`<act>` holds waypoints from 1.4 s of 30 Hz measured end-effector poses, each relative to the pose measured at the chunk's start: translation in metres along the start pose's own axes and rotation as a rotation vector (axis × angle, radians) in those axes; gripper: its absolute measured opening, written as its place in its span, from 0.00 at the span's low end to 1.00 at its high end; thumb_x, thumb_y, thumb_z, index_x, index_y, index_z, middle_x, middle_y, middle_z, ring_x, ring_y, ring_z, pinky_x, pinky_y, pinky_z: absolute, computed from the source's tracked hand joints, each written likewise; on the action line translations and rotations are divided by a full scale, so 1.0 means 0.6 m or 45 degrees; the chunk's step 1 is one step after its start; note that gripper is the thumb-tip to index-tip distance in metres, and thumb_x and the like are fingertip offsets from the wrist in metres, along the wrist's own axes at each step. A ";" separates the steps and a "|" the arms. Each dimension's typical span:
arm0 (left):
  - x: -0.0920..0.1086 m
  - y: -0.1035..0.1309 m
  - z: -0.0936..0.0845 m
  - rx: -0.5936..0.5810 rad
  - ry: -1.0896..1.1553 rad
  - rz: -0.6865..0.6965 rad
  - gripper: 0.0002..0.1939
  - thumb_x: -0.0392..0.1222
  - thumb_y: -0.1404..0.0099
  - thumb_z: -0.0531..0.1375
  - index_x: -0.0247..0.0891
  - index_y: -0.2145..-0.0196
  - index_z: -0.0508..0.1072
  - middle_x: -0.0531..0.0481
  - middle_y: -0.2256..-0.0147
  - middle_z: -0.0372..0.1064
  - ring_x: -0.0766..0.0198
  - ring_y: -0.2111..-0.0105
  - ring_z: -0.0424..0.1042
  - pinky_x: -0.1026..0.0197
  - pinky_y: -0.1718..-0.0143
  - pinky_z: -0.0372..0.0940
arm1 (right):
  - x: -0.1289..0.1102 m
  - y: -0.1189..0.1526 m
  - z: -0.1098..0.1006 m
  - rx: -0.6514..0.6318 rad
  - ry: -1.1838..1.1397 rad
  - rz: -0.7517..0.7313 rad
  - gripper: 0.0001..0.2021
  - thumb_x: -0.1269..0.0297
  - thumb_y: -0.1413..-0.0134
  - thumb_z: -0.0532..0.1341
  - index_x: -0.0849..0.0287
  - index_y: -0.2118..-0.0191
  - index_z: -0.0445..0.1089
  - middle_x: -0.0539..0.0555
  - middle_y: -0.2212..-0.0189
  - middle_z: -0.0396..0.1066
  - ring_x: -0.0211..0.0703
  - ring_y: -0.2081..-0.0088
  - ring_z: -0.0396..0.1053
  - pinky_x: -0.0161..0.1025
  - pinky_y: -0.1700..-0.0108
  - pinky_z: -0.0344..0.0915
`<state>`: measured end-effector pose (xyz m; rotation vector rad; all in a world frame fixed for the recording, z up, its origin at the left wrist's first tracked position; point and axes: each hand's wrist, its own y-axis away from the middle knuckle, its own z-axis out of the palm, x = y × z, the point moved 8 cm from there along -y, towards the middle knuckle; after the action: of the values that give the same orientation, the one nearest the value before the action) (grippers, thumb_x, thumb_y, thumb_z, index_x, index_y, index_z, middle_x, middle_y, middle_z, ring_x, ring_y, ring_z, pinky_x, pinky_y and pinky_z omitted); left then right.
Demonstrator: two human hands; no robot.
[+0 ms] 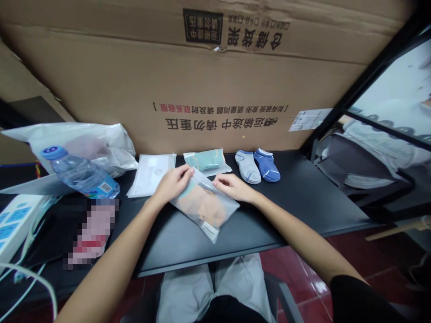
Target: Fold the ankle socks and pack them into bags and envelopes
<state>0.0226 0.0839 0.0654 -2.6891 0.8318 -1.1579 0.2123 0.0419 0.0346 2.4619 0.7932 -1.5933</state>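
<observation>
Bare forearms are converging on a frosted bag of peach-coloured contents, beneath which the worktop is extending. Left hand: the grip is pinching the bag's far left corner. Right hand: the grip is pinching the bag's far edge. Beyond the bag, a teal-filled packet is lying; grey socks and blue socks are resting to its far right.

The counter lies open right of the blue ankle socks and nearward of the frosted pouch, but a cardboard carton walls the far side and a water bottle crowds the left.
</observation>
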 end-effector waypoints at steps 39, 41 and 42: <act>-0.013 0.004 -0.022 0.195 0.314 -0.288 0.29 0.66 0.27 0.55 0.36 0.68 0.76 0.49 0.71 0.72 0.61 0.70 0.70 0.62 0.71 0.63 | -0.059 0.021 -0.023 0.474 -0.065 -0.220 0.13 0.57 0.33 0.64 0.56 0.56 0.84 0.56 0.59 0.83 0.50 0.60 0.79 0.46 0.56 0.73; -0.042 0.004 -0.010 0.142 0.599 -0.466 0.30 0.70 0.29 0.56 0.37 0.61 0.75 0.47 0.68 0.75 0.59 0.70 0.75 0.62 0.73 0.67 | -0.069 0.031 -0.046 0.674 -0.010 -0.265 0.12 0.58 0.32 0.63 0.55 0.55 0.84 0.57 0.60 0.83 0.49 0.61 0.78 0.47 0.56 0.73; -0.049 0.005 0.002 0.083 0.779 -0.538 0.31 0.71 0.30 0.56 0.37 0.56 0.74 0.47 0.66 0.76 0.59 0.70 0.76 0.61 0.73 0.69 | -0.070 0.035 -0.053 0.744 0.005 -0.267 0.12 0.58 0.32 0.63 0.55 0.55 0.84 0.57 0.61 0.82 0.48 0.62 0.77 0.47 0.57 0.73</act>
<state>0.0053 0.0964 0.0445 -2.5381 0.2476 -2.1170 0.2351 0.0198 0.0816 2.8327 0.6760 -2.1529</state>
